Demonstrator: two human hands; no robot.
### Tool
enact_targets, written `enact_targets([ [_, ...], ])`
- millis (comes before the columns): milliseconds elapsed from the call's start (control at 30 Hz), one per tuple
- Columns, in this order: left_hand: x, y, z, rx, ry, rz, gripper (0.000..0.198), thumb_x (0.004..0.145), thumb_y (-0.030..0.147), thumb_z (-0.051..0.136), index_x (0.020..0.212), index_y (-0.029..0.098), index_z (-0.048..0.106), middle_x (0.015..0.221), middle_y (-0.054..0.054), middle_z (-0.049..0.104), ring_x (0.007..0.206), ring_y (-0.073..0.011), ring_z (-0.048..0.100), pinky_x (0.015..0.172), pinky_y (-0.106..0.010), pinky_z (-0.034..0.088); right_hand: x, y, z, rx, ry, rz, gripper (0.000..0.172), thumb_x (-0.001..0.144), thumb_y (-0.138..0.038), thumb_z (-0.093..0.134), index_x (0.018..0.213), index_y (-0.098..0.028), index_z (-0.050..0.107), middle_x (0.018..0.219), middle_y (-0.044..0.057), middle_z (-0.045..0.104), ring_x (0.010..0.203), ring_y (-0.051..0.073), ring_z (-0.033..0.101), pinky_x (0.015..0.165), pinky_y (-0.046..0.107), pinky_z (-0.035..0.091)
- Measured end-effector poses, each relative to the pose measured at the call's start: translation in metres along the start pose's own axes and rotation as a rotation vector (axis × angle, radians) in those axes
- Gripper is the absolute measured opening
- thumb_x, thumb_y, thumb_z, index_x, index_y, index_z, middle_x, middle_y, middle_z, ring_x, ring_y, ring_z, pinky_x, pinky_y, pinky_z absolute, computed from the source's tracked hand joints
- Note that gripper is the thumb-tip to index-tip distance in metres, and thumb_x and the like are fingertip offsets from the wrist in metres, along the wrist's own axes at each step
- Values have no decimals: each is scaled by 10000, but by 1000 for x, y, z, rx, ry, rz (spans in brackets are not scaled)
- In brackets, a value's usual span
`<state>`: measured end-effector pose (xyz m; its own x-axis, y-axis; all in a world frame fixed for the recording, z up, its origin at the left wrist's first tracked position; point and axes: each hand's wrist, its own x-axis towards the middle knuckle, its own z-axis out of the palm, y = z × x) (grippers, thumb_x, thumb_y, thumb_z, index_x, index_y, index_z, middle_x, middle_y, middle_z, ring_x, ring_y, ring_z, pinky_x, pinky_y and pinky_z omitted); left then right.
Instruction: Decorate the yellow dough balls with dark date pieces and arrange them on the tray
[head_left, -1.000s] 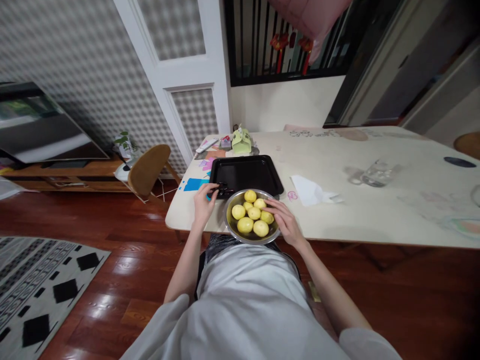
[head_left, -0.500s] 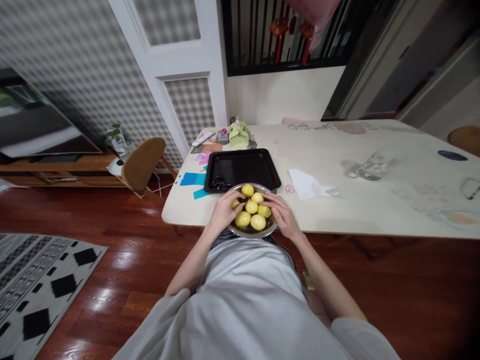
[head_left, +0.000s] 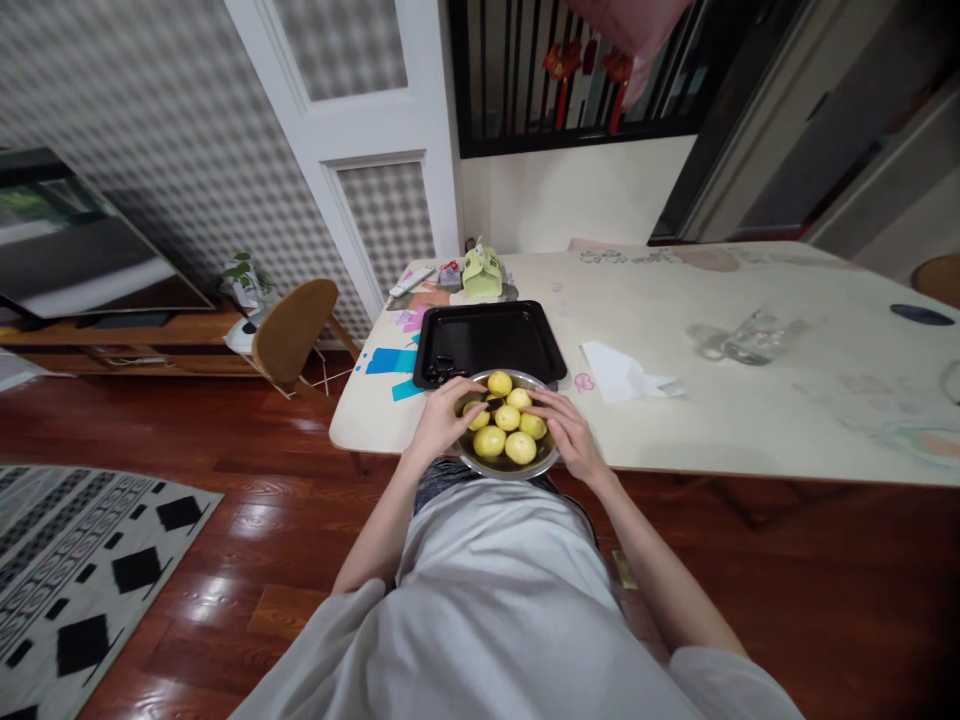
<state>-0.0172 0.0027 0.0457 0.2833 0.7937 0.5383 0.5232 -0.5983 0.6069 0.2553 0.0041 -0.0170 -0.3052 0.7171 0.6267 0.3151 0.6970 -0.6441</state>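
Since fruit point(head_left: 508, 417) fills it, bowl point(head_left: 544, 453) likely heavy

It's at the tray's point(head_left: 499, 338) six o'clock. Left hand point(head_left: 442, 418), nine: parted fingers, grip on dark piece point(head_left: 495, 404) unclear. Right hand point(head_left: 571, 437), three: fingers spread, grasping nothing. Probably slick; hold opposite sides.

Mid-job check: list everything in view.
Long table: one, white, ahead
Round metal bowl: one, silver, table's near edge
Round fruits: at least seven, yellow, in bowl
Small item: one, dark, within bowl's outline
Rectangular tray: one, black, beyond bowl
Small pieces: some, dark, tray's left
Creased paper: one, white, right of tray
Glass vessel: one, clear, table's right
Box: one, light green, behind tray
Flat television: one, black, far left
Wooden chair: one, brown, left of table
Patterned rug: one, grey-black, floor
Balloon: one, pink, top
Hanging ornaments: two, red, top
Left hand: one, bare, bowl's left
Right hand: one, bare, bowl's right
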Motion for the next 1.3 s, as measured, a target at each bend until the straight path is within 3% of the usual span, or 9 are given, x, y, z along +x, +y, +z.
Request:
enact_targets([
  [133,3,-22,-13,104,171,-38,154,1028,230,576,1062,211,725,1094,-84,754,1064,-230,713,971,-368,582,0,1,0,8,-2,-9,421,1112,-447,392,1295,-312,747,1484,66,658,1442,295,549,1251,595,410],
  [233,2,-51,-17,218,247,-103,238,1017,161,523,1158,200,711,1210,-124,737,1184,-263,687,1071,-433,552,0,2,1,9,2,-16,415,1112,-437,397,1295,-308,746,1484,70,658,1442,292,548,1247,598,415],
  [367,-1,-88,-14,279,196,-217,358,990,104,488,1278,176,689,1372,-181,692,1367,-328,612,1167,-556,483,-1,3,1,3,-1,-13,416,1111,-444,397,1297,-312,745,1481,70,661,1445,295,547,1240,607,424],
  [533,1,-107,-10,280,164,-252,358,998,112,470,1244,197,716,1352,-171,714,1429,-340,571,1177,-597,460,-1,3,1,10,2,-17,408,1112,-432,400,1301,-314,742,1487,70,656,1448,290,545,1245,603,423],
  [667,8,-111,-14,278,160,-205,255,974,143,543,1107,216,748,1231,-138,760,1327,-332,633,1160,-566,485,-1,2,1,11,2,-7,419,1110,-449,394,1297,-316,745,1485,67,658,1451,296,544,1251,610,416],
  [867,12,-108,-17,296,155,-191,175,969,159,567,1028,202,726,1081,-130,759,1075,-308,702,1009,-483,563,-1,1,2,6,2,-6,422,1111,-452,393,1292,-310,748,1480,69,663,1447,294,548,1247,606,421],
  [1067,9,-99,-15,312,189,-200,159,971,137,564,1028,206,695,1064,-110,731,1028,-289,692,950,-437,562,-1,2,2,0,5,-13,425,1112,-447,389,1302,-309,744,1482,73,660,1442,297,551,1241,607,427],
  [1300,6,-76,-16,233,270,-143,202,1029,195,532,1118,216,712,1112,-98,710,1077,-259,687,990,-404,564,-1,1,2,6,10,-9,432,1110,-461,391,1295,-305,749,1473,77,667,1442,302,552,1234,608,437],
])
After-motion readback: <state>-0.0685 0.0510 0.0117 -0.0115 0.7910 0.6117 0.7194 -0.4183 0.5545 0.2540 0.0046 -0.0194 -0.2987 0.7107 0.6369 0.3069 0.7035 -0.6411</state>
